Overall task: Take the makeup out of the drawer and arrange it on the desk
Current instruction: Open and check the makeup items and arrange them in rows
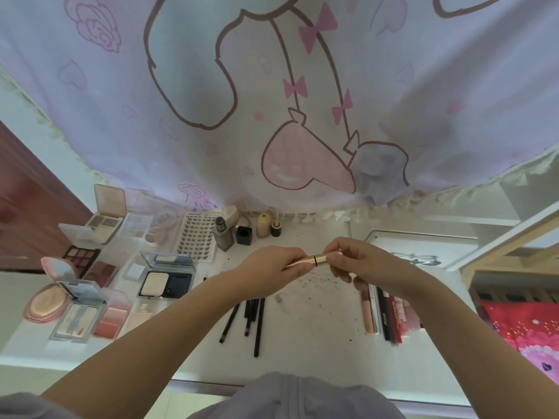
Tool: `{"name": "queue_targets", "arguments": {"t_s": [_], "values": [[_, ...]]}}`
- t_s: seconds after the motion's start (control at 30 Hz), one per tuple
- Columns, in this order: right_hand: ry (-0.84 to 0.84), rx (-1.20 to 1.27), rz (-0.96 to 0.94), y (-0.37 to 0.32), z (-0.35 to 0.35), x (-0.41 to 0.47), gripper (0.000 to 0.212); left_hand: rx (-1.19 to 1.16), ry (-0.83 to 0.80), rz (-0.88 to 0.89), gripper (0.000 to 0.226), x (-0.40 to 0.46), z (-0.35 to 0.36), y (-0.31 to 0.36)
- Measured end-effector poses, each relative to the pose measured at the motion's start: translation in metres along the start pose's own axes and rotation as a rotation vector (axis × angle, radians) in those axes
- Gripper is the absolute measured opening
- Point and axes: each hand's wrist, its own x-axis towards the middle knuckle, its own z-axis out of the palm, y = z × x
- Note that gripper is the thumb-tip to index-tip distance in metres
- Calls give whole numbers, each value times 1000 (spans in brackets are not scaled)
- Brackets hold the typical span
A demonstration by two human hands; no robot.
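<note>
In the head view, at the centre of the frame, the left hand (276,263) and right hand (348,258) each pinch one end of a slim gold metal tube (311,260), held level above the white worktop (314,322). If the hands are pulling it open, a sudden release could jerk it loose, dropping it among the black pencils (252,319) lower centre or the lip tubes (385,316) lower right.

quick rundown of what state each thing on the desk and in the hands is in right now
gold tube: held level above the desk, gripped at both ends
left hand: gripping the tube's left end
right hand: pinching the tube's right end
pink compact: open, lid up
blue compact: open
black pencils: lying flat, side by side
lash tray: lying flat
desk: littered with dark specks
</note>
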Motion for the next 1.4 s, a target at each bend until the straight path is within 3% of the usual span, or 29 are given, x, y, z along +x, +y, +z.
{"name": "queue_targets", "arguments": {"t_s": [0.1, 0.27, 0.43, 0.57, 0.7, 0.83, 0.97, 1.1, 1.23, 1.4], "values": [[-20, 7, 65, -3, 0, 0, 44, 40, 10, 35, 27, 0, -1, 2], [-10, -39, -9, -2, 1, -1, 13, 35, 11, 20, 28, -2, -3, 1], [22, -10, 39, -6, -1, -3, 36, 78, 28, 35, 28, -2, -4, 3], [0, -27, -9, -5, -2, -4, 14, 56, 27, 15, 28, -3, -4, 3], [1, -42, 43, -6, 0, -3, 36, 72, 42, 26, 28, -3, -4, 5], [2, -47, -19, -6, 0, -4, 14, 57, 51, 15, 29, -2, -3, 6], [14, -39, 22, -6, -2, -5, 36, 56, 56, 40, 27, -2, -3, 8], [8, -10, -21, -3, -8, -7, 12, 55, 55, 33, 29, -1, -1, 9], [-1, -32, 42, -3, -8, -7, 26, 42, 49, 48, 25, 0, 0, 10], [5, 18, -3, -2, -9, -8, 13, 26, 47, 45, 26, 2, 0, 10]]}}
